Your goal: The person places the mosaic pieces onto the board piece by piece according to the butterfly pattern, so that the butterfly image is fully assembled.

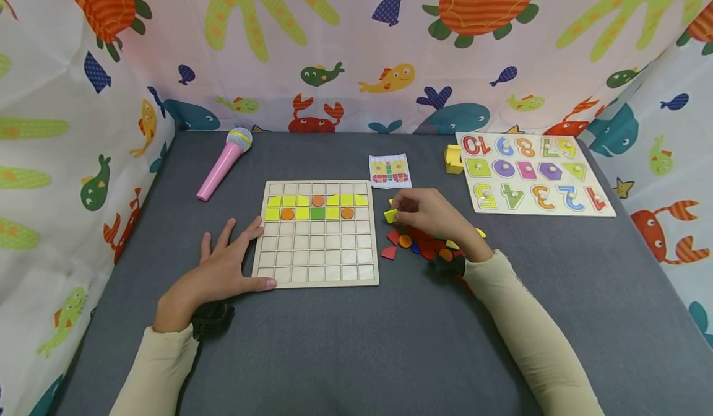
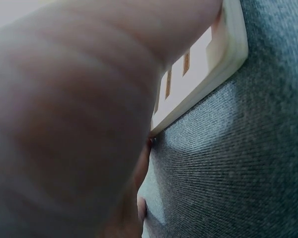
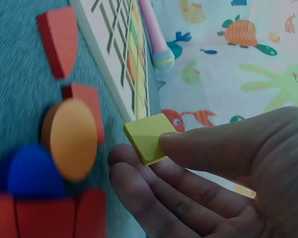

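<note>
Right hand (image 1: pixel 437 218): pinched yellow tile (image 3: pixel 148 138), which a slack grip might have dropped. Left hand (image 1: pixel 218 273): lay spread at board's (image 1: pixel 323 285) left edge; pushing could have skewed the board.

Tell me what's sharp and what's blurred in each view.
Head: the board shows clear grid lines; left wrist: the left hand fills much of the frame, blurred; right wrist: the yellow tile is fairly crisp, the blue piece soft.
</note>
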{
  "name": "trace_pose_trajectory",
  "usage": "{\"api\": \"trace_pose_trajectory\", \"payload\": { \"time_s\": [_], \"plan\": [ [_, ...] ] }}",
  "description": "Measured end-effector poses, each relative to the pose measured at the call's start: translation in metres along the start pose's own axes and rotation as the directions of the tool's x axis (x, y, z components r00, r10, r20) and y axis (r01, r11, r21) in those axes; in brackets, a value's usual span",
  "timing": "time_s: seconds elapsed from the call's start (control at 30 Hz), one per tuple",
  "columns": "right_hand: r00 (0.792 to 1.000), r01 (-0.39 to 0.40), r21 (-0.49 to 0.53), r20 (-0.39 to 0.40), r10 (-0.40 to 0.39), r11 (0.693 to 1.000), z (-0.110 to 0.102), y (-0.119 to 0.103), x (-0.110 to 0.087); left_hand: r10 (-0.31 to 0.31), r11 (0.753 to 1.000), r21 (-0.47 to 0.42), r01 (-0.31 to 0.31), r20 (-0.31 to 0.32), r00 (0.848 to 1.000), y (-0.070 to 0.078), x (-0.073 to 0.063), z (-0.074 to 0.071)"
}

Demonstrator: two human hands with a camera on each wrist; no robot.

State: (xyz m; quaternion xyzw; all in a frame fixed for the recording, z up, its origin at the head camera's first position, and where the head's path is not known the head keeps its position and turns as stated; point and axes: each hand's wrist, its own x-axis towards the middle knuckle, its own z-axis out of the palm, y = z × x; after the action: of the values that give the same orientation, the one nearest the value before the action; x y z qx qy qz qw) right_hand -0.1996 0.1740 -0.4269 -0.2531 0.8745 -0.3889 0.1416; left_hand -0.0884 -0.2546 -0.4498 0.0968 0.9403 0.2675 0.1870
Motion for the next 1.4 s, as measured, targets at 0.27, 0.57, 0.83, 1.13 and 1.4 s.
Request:
{"api": "trace_pose_trajectory", "payload": {
  "time_s": [0.27,0.57,0.83,1.13,1.4],
  "plan": [
    [0.999,0.04,0.071,-0.018,-0.038,0.997,0.014,-0.007,0.012,-0.004,1.0,-0.002,0.004,0.006,1.0,0.002,-0.001,-0.001],
    [0.997,0.044,0.018,-0.066,-0.042,0.999,0.025,-0.018,0.026,-0.004,1.0,-0.008,0.004,0.007,1.0,0.001,-0.001,0.0],
    [0.996,0.039,-0.02,-0.076,-0.041,0.999,0.035,-0.023,0.035,-0.004,1.0,-0.009,0.004,0.006,1.0,0.0,0.0,0.0],
    [0.998,0.024,-0.061,-0.064,-0.028,0.998,0.041,-0.026,0.039,0.006,1.0,-0.012,-0.006,0.0,1.0,0.002,-0.001,0.0],
    [0.998,0.021,-0.087,-0.05,-0.026,0.996,0.041,-0.025,0.044,0.005,1.0,-0.011,-0.005,0.002,1.0,0.002,-0.001,-0.002]
  ]
}}
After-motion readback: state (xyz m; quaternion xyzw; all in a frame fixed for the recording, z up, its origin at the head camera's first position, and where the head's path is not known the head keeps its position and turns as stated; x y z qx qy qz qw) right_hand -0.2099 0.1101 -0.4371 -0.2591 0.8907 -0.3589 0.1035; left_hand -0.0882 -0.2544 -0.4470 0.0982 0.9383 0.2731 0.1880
